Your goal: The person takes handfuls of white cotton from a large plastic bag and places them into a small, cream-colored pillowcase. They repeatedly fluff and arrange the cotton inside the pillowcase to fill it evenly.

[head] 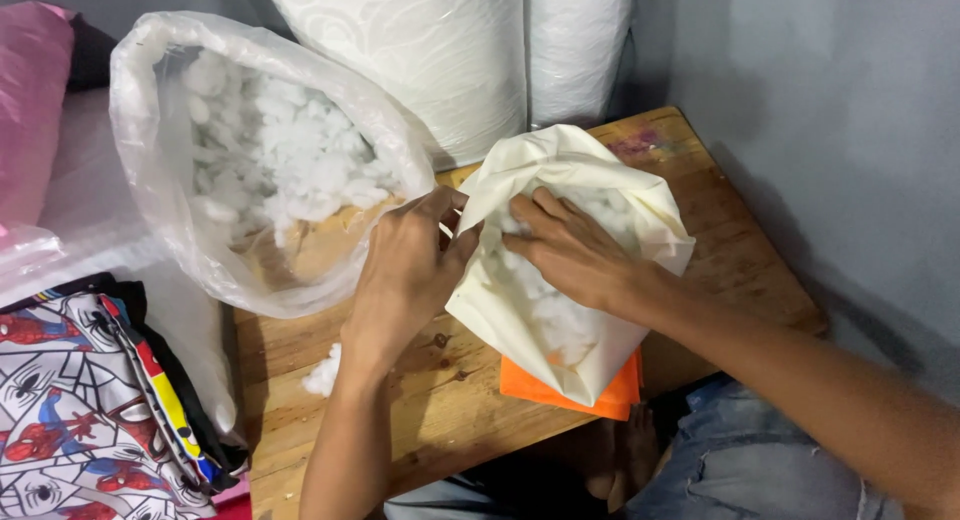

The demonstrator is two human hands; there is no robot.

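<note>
1. Pinching the cream cover's (575, 280) open edge, my left hand (405, 275) holds it; my right hand (570, 248) presses stuffing (560, 315) inside, its grip hidden.
2. Cover sits on the wooden table (740, 250), over an orange sheet (540, 390).
3. Stuffing looks light, soft and compressible; the cover limp, so best held by its rim.
4. Clear bag (160, 150) of stuffing lies left; white rolls (440, 50) stand behind.
</note>
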